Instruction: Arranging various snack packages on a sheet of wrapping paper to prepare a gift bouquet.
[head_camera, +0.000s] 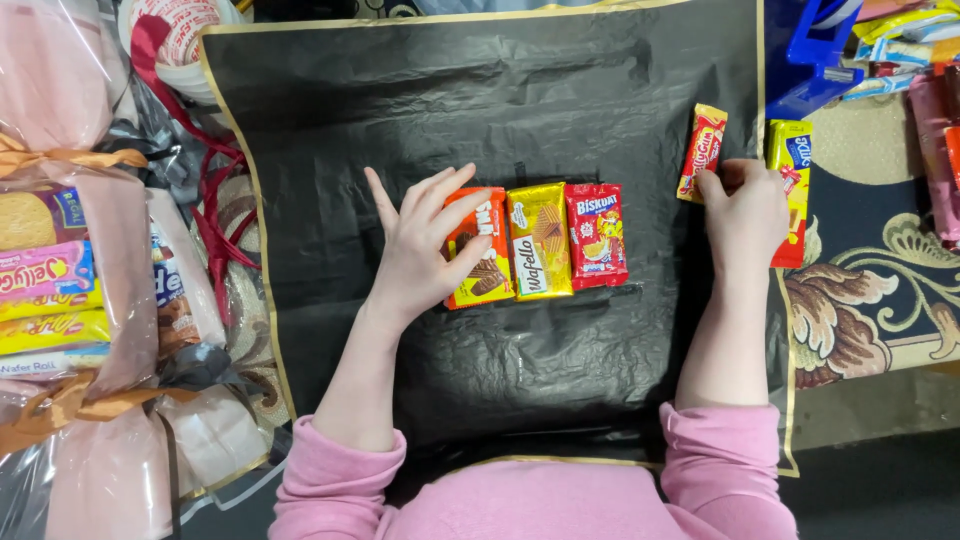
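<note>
Three snack packs in a row, a fourth at my right fingertips

Largest first: a black wrapping sheet with a gold border (330, 130) is spread flat under both my arms, lying over a patterned carpet (880, 290) that shows at the right. At the left edge lies a clear cellophane bundle of snacks (70, 290), tied with tan ribbon, with a red ribbon (205, 200) trailing beside it. At the top right stands a blue plastic thing (810, 50), with loose wrapped sweets near it.

My left hand (425, 250) lies flat with fingers spread, not closed on anything, pressing down on the orange pack (488, 255) at the left end of the row. Touching that pack is the gold wafer pack (541, 240), and touching that one is the red biscuit pack (597, 235); all three sit side by side near the sheet's middle.

My right hand (745, 215) rests at the sheet's right border. Its grip is loosely curled, fingertips on the lower end of a small red-and-yellow bar (702, 152), which lies slightly tilted. Just beside that hand, partly under it, lies a yellow pack (790, 160). I cannot tell whether my fingers pinch the bar or only touch it.
</note>
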